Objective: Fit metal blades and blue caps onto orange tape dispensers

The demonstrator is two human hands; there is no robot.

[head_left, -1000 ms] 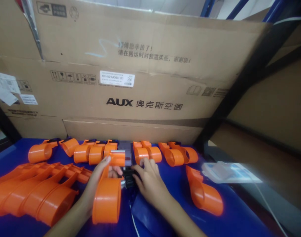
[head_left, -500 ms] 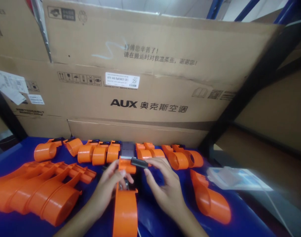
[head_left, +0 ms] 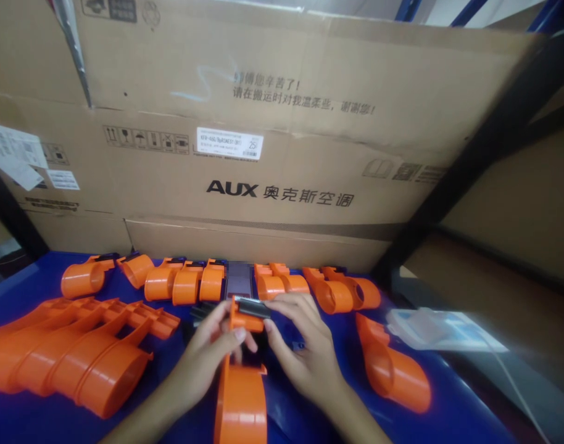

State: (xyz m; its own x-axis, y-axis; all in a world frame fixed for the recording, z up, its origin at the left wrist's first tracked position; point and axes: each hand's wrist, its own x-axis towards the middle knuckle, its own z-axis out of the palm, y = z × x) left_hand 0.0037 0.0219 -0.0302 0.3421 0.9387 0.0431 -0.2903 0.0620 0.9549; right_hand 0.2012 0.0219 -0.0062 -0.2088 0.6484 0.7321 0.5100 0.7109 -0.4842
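1. You were, as far as I could judge, at the fitting step: a black strip lay across the top end of the orange shell, apparently being seated there.
2. The shell stood at six o'clock on the blue table, its wide end towards you and its narrow end between your two hands.
3. Your left hand was closed round the shell's neck, thumb across the front, holding it steady.
4. Your right hand was curled, its fingertips pinching the strip from the three o'clock side (whether the strip had already clicked home, I could not tell).
5. The next move, in my judgement, called for even pressure along the strip while the left hand kept the shell from twisting.
6. A row of orange pieces lay at twelve o'clock against the cardboard box, a nested stack at nine, and one lone piece at three.
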